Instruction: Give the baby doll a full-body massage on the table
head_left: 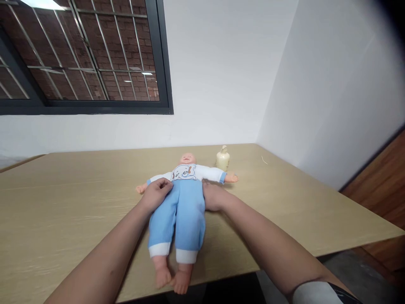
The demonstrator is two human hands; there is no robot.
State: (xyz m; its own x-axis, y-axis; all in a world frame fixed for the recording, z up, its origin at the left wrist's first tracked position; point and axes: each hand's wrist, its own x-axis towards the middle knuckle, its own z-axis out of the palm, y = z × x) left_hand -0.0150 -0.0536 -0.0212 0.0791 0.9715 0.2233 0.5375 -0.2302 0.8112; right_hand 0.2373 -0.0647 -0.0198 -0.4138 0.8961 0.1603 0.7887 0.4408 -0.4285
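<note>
A baby doll [186, 173] lies on its back on the table, head toward the wall and bare feet toward me. It wears a white top with a cartoon print and blue trousers [190, 207] with white cuffs. My left hand [157, 193] is closed at the left side of the waist, thumb and forefinger pinching the trouser edge. At the opposite side of the waist, my right hand [215, 196] grips the trousers; its fingertips are partly hidden behind the cloth. The doll's arms stretch out to both sides.
A cream pump bottle [223, 160] stands behind the doll's arm on the right. Some thin pale string [264, 160] lies farther right on the wooden table [79, 202]. White walls meet behind the table, with a barred window [95, 55] at upper left. The doll's feet reach the near edge.
</note>
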